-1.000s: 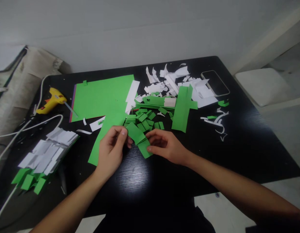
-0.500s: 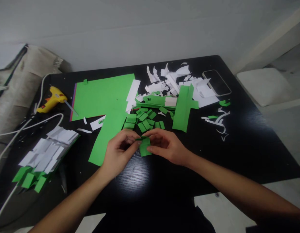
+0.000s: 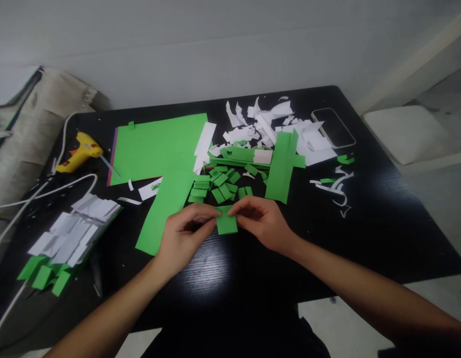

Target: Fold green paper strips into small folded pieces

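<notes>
A small green piece of paper (image 3: 227,224) is held up between both hands at the near middle of the black table. My left hand (image 3: 184,233) pinches its left edge with thumb and fingers. On the other side, my right hand (image 3: 263,222) grips its upper right corner. Just beyond the fingertips lies a pile of small folded green paper pieces (image 3: 223,189). A long green paper strip (image 3: 161,219) runs past my left hand, and a creased green strip (image 3: 280,171) lies beyond my right hand.
At the left are a yellow glue gun (image 3: 79,153) with a white cord and a stack of white and green folded papers (image 3: 72,236). Behind lie a large green sheet (image 3: 152,146) and white paper scraps (image 3: 264,119). A phone (image 3: 334,127) rests at the back right.
The green paper has turned from a tilted, partly folded pose to a flatter, squarer one facing me. My right fingers have shifted from its lower right side to its upper right corner.
</notes>
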A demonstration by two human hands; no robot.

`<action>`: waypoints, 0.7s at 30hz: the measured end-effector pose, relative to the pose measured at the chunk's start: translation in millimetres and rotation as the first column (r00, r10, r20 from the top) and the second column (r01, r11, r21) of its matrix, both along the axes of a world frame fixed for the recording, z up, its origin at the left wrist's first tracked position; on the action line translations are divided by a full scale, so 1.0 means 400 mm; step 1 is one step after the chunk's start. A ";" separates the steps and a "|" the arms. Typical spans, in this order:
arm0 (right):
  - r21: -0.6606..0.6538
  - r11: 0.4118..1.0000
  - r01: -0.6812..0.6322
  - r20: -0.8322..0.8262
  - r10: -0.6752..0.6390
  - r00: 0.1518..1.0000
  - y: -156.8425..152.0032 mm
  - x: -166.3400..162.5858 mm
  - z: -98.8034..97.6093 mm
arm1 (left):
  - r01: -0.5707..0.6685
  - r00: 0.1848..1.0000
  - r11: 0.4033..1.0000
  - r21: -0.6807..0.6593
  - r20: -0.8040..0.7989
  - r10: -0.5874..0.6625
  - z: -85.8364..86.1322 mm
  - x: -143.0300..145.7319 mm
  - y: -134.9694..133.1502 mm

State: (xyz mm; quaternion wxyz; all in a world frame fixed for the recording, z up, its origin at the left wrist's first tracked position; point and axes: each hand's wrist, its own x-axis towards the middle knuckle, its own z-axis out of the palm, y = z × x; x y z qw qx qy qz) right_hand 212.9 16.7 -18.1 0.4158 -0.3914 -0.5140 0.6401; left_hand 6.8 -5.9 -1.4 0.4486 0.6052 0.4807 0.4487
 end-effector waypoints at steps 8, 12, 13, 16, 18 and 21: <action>-0.050 0.999 -0.010 -0.053 0.008 0.999 -0.001 -0.001 0.001 | 0.007 1.000 1.000 0.011 -0.005 -0.007 0.004 0.001 -0.003; -0.059 0.998 0.026 0.017 -0.025 1.000 -0.004 -0.004 0.007 | -0.029 0.997 0.998 0.062 -0.075 0.033 0.003 0.003 -0.006; -0.052 0.998 0.036 0.031 -0.034 0.999 -0.005 -0.005 0.008 | -0.035 0.996 0.998 0.061 -0.085 0.040 0.003 0.004 -0.007; -0.038 0.998 0.058 0.047 -0.056 0.997 -0.006 -0.009 0.012 | -0.041 0.996 0.999 0.024 -0.081 0.043 0.001 0.008 -0.009; -0.044 0.997 0.067 0.047 -0.065 0.997 -0.008 -0.012 0.013 | -0.049 0.996 0.999 -0.005 -0.074 0.049 0.000 0.011 -0.010; -0.057 0.996 0.064 0.068 -0.060 0.996 -0.009 -0.013 0.015 | -0.090 0.994 0.996 -0.028 -0.057 0.088 -0.003 0.015 -0.012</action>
